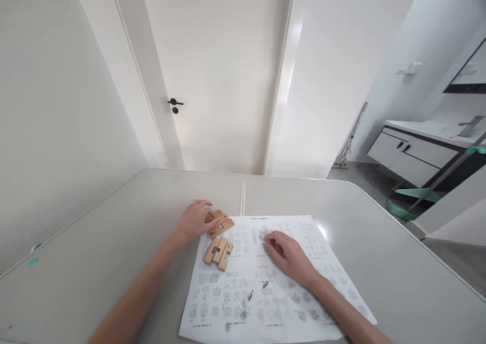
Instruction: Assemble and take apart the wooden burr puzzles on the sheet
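Note:
My left hand [195, 221] is at the upper left corner of a printed paper sheet [273, 303]. Its thumb and index finger are on the left end of a group of reddish-brown notched wooden puzzle blocks [224, 227], partly covering them; the other fingers reach past on the table. Just below, paler notched wooden puzzle blocks [218, 253] lie side by side on the sheet, untouched. On the right, my right hand [287, 255] rests on the paper with its fingers curled in towards the thumb. Nothing shows in it.
The sheet, covered in small diagrams, lies on a light grey table [304, 195] with a seam down its middle. Beyond the far edge stands a white door [224, 81] with a black handle. At right are a sink cabinet [413, 152] and a green dustpan [400, 210].

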### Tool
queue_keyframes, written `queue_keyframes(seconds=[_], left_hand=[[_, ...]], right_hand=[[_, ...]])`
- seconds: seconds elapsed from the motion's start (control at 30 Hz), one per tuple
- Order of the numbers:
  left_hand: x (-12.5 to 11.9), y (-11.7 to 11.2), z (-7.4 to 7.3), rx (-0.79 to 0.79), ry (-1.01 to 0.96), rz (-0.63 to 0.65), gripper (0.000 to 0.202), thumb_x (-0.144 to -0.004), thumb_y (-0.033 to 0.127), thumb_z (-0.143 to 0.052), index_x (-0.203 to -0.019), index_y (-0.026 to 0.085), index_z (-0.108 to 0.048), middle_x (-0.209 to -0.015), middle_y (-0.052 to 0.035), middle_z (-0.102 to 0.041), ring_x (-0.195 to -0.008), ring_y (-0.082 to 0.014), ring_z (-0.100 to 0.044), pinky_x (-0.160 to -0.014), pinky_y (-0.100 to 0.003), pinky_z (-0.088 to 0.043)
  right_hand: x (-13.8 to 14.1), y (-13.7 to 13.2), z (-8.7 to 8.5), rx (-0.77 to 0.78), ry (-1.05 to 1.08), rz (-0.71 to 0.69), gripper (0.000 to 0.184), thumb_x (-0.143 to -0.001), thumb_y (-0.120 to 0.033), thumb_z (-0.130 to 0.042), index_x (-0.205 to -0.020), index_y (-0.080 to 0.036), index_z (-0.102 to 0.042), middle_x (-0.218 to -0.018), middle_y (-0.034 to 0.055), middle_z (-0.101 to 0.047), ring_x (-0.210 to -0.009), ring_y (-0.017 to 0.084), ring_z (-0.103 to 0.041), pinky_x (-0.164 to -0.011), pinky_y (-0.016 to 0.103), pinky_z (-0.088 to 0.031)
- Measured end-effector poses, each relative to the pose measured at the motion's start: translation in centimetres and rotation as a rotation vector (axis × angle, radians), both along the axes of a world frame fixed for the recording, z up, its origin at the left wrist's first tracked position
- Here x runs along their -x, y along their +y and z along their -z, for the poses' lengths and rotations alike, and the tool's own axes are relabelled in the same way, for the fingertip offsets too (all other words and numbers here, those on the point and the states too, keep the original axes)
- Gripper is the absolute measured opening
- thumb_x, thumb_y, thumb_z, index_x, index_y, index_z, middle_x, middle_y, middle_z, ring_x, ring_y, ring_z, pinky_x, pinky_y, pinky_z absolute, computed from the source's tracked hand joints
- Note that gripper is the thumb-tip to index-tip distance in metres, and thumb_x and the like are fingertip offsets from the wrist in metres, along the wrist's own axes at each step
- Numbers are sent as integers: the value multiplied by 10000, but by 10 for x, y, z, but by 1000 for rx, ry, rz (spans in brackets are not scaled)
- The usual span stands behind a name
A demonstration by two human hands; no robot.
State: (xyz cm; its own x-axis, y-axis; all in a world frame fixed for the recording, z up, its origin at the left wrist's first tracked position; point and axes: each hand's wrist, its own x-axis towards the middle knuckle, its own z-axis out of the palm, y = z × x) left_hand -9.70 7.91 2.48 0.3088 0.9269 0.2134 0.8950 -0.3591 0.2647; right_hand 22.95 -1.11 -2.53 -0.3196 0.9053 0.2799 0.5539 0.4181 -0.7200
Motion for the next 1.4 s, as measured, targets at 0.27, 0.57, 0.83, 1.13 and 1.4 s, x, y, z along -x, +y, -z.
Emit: queue_keyframes(seconds=[0.27,0.57,0.83,1.13,1.4], left_hand=[[4,7,-2,25,54,4,279,-832,482,-639,-713,281,-793,-1224,-70,-714,-1201,-341,-597,-991,-473,-484],[-5,12,-8,39,116,18,268,-785,387,-662,-569,248,-739,-1167,-77,-734,-1142,-334,-622,-969,-468,-489],[-6,8,-14,23,155,16,189,-756,354,-700,-609,246,-747,-1181,-49,-743,-1169,-315,-618,-969,-455,-469],[-8,6,-19,17,182,6,233,-775,399,-698,-606,244,-738,-1180,-43,-753,-1160,-300,-628,-947,-418,-484],[-8,5,-22,31,191,7,227,-768,400,-692,-612,241,-737,-1184,-38,-751,-1154,-297,-629,-928,-412,-502]], right_hand=[[0,-1,-3,-11,8,1,281,-1051,-437,-422,-1010,-254,-631,-963,68,-692,-786,222,-641,-674,345,-527],[-1,0,1,8,4,4,256,-1049,-417,-431,-1023,-255,-627,-974,65,-690,-783,216,-627,-674,344,-509],[-1,1,-2,2,-7,-7,235,-1046,-388,-435,-1035,-246,-622,-978,60,-687,-795,209,-627,-677,337,-512],[-1,2,-1,-26,-15,-3,211,-1038,-358,-450,-1016,-244,-626,-957,54,-691,-816,208,-645,-696,334,-522],[-2,3,1,-34,-12,0,191,-1034,-336,-460,-1024,-249,-629,-952,47,-693,-795,200,-643,-676,319,-518]])
